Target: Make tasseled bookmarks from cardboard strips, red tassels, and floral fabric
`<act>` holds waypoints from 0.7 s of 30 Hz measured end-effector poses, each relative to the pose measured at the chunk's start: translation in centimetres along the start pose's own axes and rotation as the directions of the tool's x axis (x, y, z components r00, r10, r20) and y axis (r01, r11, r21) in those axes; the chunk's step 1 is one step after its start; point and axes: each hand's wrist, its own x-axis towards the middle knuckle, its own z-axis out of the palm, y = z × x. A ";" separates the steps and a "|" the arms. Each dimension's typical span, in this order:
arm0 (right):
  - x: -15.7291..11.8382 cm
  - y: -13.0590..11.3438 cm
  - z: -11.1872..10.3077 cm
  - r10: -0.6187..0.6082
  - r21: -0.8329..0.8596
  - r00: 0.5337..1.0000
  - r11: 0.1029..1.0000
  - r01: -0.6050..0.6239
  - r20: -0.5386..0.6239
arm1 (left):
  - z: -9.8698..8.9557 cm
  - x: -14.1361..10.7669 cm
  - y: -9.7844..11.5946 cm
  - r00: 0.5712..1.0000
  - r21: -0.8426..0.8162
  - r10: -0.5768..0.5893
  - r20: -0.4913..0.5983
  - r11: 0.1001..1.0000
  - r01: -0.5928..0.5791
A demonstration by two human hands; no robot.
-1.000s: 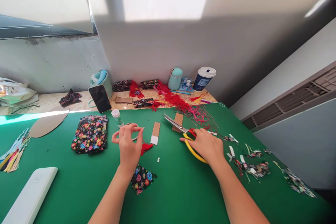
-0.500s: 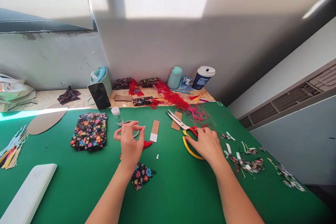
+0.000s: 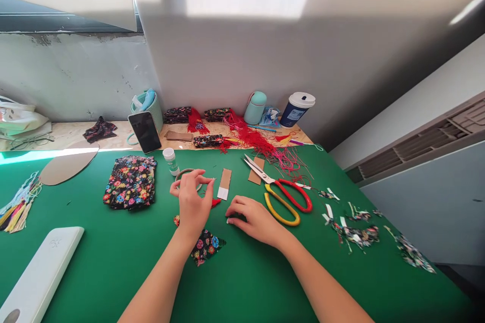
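Observation:
My left hand (image 3: 194, 199) is raised over a roll of tape (image 3: 183, 173), its thumb and forefinger pinched on something too small to name. Below it lies a black floral cloth piece (image 3: 207, 247), and part of a red tassel (image 3: 215, 203) shows beside its thumb. My right hand (image 3: 252, 217) rests low over the green mat (image 3: 250, 272), fingers curled, with a small white bit at its thumb tip. To its right lie open scissors (image 3: 282, 194) with a red and a yellow handle. A cardboard strip with a white end (image 3: 225, 181) sits between the hands.
A stack of floral cloth (image 3: 131, 181), a glue stick (image 3: 171, 162) and a leaning phone (image 3: 144, 132) are on the left. A white power bank (image 3: 43, 272) lies front left. Red threads (image 3: 257, 141), a cup (image 3: 297, 110) and a flask (image 3: 255, 107) stand behind; fabric scraps (image 3: 356, 236) lie right.
My right hand has let go of the scissors and moved left to the middle of the mat. The scissors now lie flat. My left hand keeps its pinch. The view has shifted slightly.

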 end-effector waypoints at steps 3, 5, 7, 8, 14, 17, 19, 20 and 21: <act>0.3 0.3 0.2 -0.031 -0.036 0.999 0.999 0.031 0.018 | 0.1 -0.1 0.0 1.000 -0.016 -0.010 0.008 1.000 0.010; 0.4 0.4 0.3 -0.036 -0.054 0.999 0.998 0.037 0.031 | 0.1 -0.2 0.1 1.000 -0.029 -0.010 0.005 1.000 0.010; 0.4 0.3 0.4 -0.043 -0.076 0.998 0.996 0.046 0.048 | 0.2 -0.2 0.1 1.000 -0.045 -0.017 0.004 0.999 0.017; 0.3 0.3 0.4 -0.048 -0.085 0.997 0.995 0.053 0.054 | 0.2 -0.2 0.1 1.000 -0.055 -0.028 0.006 0.998 0.029; 0.2 -0.2 0.1 0.002 0.195 0.999 0.981 0.006 -0.039 | -0.1 0.0 0.5 0.959 -0.306 -0.249 0.133 0.910 0.279; 0.8 -0.3 0.4 0.124 0.515 0.965 0.857 0.013 -0.232 | 0.1 0.0 0.7 0.868 -0.499 -0.401 0.291 0.711 0.496; 1.3 -0.5 0.8 0.219 0.673 0.918 0.737 0.067 -0.331 | 0.4 0.0 0.9 0.784 -0.568 -0.463 0.415 0.541 0.620; 1.5 -0.6 1.0 0.259 0.731 0.900 0.676 0.092 -0.352 | 0.6 -0.1 1.0 0.747 -0.585 -0.473 0.467 0.469 0.662; 1.7 -0.7 1.3 0.291 0.777 0.888 0.620 0.109 -0.357 | 0.7 -0.2 1.1 0.720 -0.597 -0.475 0.506 0.410 0.690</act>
